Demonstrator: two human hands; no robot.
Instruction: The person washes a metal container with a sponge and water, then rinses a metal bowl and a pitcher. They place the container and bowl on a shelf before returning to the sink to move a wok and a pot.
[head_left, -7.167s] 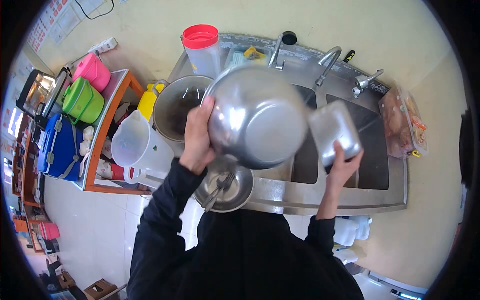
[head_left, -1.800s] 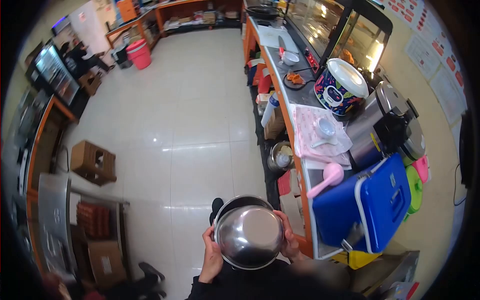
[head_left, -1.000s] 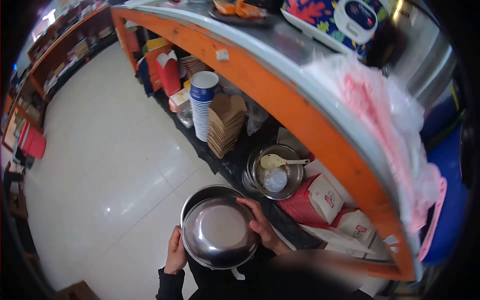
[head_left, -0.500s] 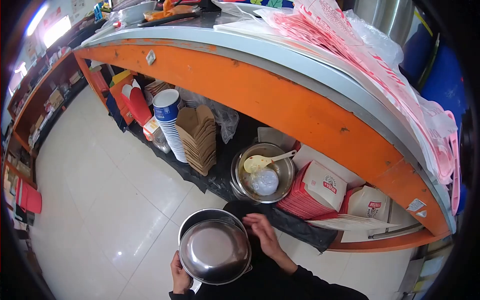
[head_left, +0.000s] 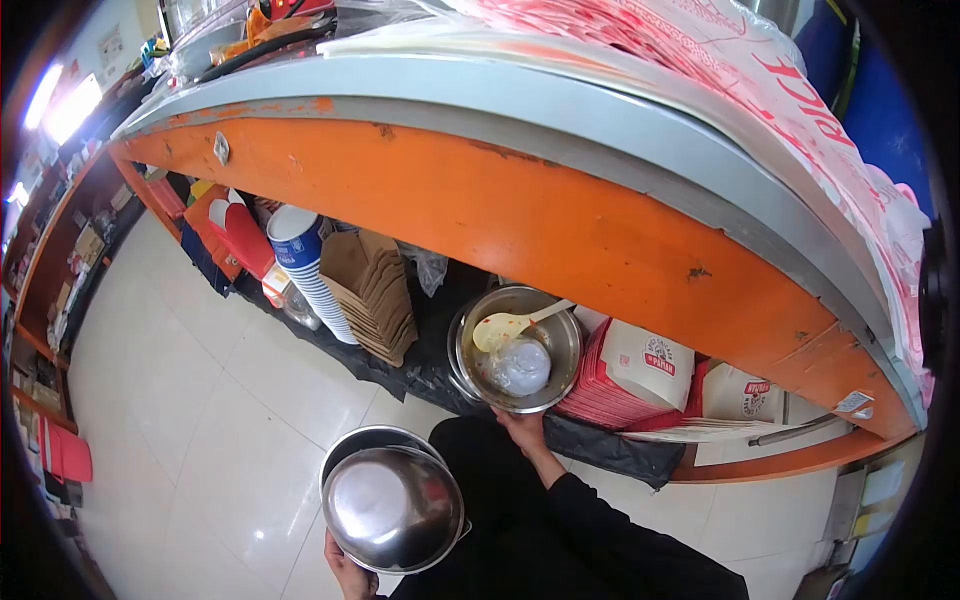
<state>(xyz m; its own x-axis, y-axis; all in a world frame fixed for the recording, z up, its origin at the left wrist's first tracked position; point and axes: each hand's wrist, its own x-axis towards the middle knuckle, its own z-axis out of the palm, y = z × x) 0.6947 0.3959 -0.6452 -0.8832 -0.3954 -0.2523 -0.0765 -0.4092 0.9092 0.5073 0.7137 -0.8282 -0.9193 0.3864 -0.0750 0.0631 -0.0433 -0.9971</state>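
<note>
My left hand (head_left: 350,572) grips the lower edge of a shiny metal pot (head_left: 345,446), with a smaller steel bowl (head_left: 392,508) lying upside down in its mouth. On the low shelf stands a steel mixing bowl (head_left: 566,362), nested in or resting on another metal vessel. My right hand (head_left: 524,432) is closed at the bowl's near rim, its fingertips partly hidden by the wall. Inside that bowl are a cream plastic rice paddle (head_left: 505,329) with food bits on it and a clear plastic-wrapped bundle (head_left: 521,367).
Stacked paper cups (head_left: 315,275) and brown cardboard trays (head_left: 370,300) stand left of the bowl. Red-and-white food boxes (head_left: 640,362) sit to its right. An orange counter front (head_left: 480,200) overhangs the shelf. Pink-printed plastic bags (head_left: 720,70) cover the countertop. A red bin (head_left: 66,452) stands far left.
My right hand has moved from beside the pot up to the rim of the bowl on the shelf. The pot in my left hand has shifted slightly left, and the view has tilted.
</note>
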